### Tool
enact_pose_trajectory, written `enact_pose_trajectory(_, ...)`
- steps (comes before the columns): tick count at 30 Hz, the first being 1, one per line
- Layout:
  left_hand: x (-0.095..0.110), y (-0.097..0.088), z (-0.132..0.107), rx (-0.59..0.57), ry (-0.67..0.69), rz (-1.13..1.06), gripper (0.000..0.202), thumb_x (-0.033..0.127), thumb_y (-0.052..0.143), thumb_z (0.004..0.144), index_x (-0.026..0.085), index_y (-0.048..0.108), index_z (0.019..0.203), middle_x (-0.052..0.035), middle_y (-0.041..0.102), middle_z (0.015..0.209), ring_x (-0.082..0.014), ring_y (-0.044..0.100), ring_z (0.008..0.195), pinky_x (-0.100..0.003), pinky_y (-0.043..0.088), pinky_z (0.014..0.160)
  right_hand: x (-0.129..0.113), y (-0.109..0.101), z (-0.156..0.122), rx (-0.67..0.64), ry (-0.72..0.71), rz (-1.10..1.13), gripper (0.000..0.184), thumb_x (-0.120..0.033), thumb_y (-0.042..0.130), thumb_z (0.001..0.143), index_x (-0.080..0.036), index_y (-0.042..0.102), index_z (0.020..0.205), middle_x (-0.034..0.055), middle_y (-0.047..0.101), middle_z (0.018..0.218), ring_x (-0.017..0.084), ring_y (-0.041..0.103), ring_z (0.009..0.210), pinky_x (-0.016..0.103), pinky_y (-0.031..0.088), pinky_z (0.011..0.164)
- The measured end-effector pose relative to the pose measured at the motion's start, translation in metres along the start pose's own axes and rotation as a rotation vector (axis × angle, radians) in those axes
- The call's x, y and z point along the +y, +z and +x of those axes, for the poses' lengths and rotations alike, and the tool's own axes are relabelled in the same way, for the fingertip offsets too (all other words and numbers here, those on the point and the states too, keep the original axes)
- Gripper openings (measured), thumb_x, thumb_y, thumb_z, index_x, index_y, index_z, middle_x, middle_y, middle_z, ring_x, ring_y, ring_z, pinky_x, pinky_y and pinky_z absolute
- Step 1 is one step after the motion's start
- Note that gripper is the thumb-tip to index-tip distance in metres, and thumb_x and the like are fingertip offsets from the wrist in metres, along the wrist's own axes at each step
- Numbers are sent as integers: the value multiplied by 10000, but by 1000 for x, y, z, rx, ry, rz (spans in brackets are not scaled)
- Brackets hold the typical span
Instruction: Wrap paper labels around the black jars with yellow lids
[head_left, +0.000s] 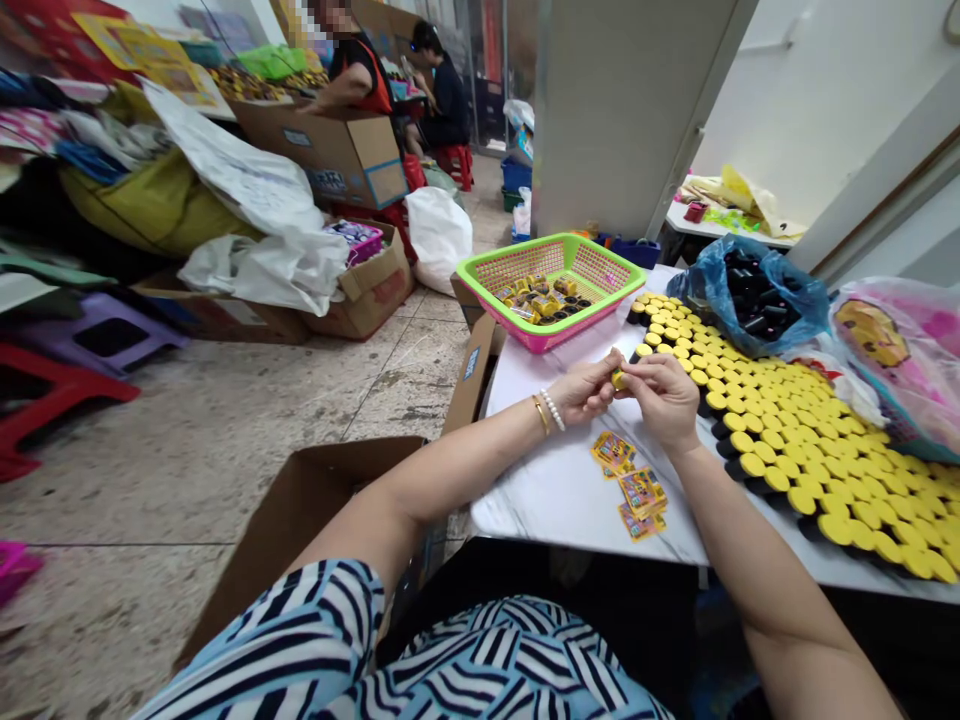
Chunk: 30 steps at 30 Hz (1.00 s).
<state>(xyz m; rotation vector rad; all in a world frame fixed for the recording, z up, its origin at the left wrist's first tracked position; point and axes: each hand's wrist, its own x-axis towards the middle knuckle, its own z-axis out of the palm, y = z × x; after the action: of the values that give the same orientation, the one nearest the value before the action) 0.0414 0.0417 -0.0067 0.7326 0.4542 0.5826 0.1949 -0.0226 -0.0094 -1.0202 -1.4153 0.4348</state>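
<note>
My left hand [589, 390] and my right hand [661, 398] meet above the white table, both closed on one small yellow-topped cylinder [619, 380]. Fingers cover most of it, so its sides are largely hidden. Just below my hands, a loose pile of printed yellow labels [637, 490] lies on the tabletop. To the right stand many black cylinders with yellow tops [780, 430], packed close together in rows. Beyond my hands, a green-rimmed pink basket [480, 275] holds several cylinders with printed yellow wraps [544, 297].
A blue plastic bag [701, 285] of black pieces and a pink printed bag [900, 340] sit along the table's far right. An open cardboard box [315, 500] stands at the left of the table. Two people work in the background, near a carton [330, 150].
</note>
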Motion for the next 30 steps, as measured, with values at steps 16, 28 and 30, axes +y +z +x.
enact_pose_trajectory(16,11,5,-13,40,96,259,487,612,733,878,148,678,1014,20,643,592,-60,496,349,-162,320,352,-2,-13,5,-54,-128,-107,323,-301,796,887,-272,763,1207,46,684,1108,105,684,634,310,672,602)
enact_pose_trajectory(28,164,-11,-8,632,292,1082,443,557,663,953,124,662,1049,-68,739,731,-142,658,504,-220,478,506,-4,-40,19,72,-289,-388,229,-327,678,964,-235,781,1147,46,761,906,174,702,691,332,596,699)
enact_pose_trajectory(30,171,-17,7,717,215,1141,515,592,606,979,88,668,1061,-83,709,674,-179,673,541,-272,517,574,-4,-48,24,44,-269,-496,274,-374,642,982,-225,778,1168,52,771,877,190,707,728,336,574,742)
